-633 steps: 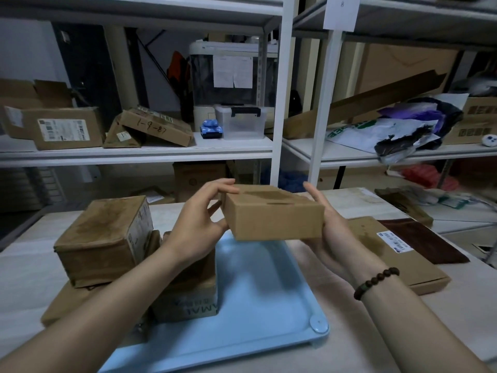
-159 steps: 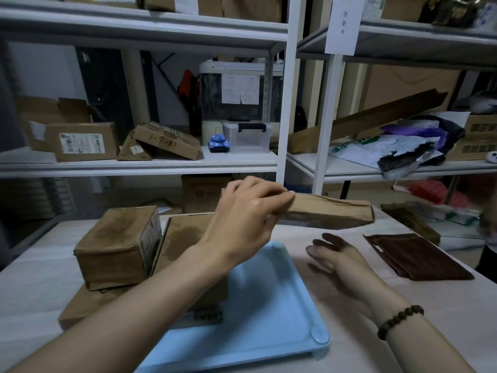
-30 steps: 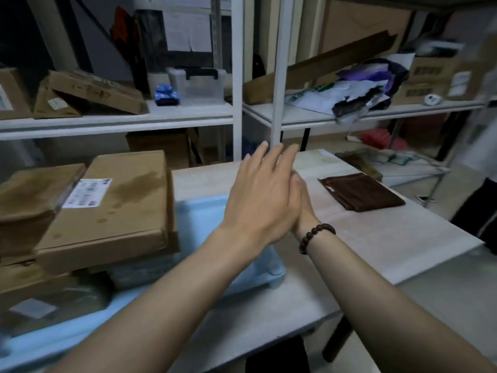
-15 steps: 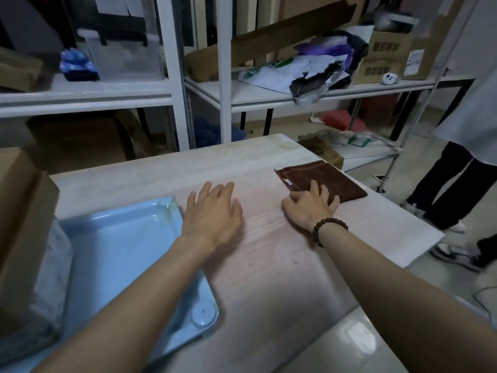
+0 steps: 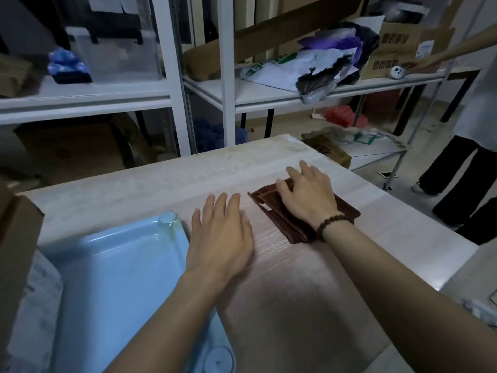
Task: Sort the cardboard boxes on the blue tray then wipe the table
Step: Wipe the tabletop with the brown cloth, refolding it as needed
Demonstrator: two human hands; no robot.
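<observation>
The blue tray lies at the left on the pale wooden table, its visible part bare. A cardboard box shows at the left edge, with a grey wrapped parcel under it on the tray. My left hand rests palm down on the table just right of the tray, fingers apart and holding nothing. My right hand lies palm down on the folded brown cloth, fingers spread over it.
White metal shelves stand behind the table with a clear bin, bags and boxes. Another person stands at the right, reaching onto a shelf. The table's right edge runs close to the cloth.
My right hand has moved forward from the cloth's near edge onto its top. My left hand stays flat beside the tray. The view has swung a little closer.
</observation>
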